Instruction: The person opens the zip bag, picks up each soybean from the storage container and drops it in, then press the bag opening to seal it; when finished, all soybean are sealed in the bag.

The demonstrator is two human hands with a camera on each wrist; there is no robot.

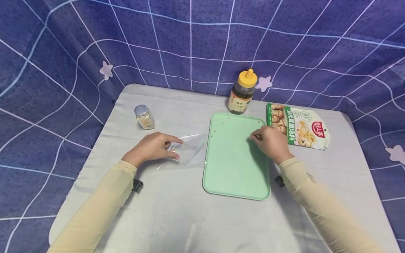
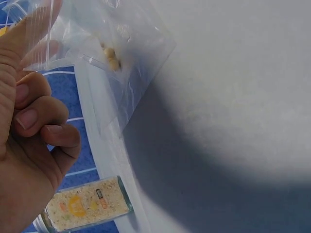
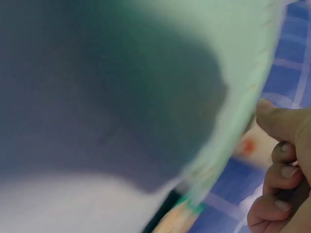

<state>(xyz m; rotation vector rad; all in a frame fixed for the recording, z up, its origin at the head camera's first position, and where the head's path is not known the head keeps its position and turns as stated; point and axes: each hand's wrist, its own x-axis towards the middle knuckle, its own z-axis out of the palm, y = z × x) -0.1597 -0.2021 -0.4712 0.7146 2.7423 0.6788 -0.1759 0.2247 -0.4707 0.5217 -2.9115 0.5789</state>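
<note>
L hand [image 1: 155, 146], thumb & index spread apart, other fingers curled, touched the clear zip bag [image 1: 194, 151] at the tray's [image 1: 237, 172] 9 o'clock; R hand [image 1: 269, 140] was bunched over its 2 o'clock, couldn't tell if w/ a grain. Tan grains [image 1: 224, 122] lay at approx 10-11 & 1 o'clock, a couple in the bag; prob. light, hard, rolly, best pinched singly; bag looked limp, slippery, best held by its mouth.

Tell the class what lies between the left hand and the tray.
A clear bag lies between the left hand and the tray, as the head view shows; whether it touches the tray is unclear.
</note>
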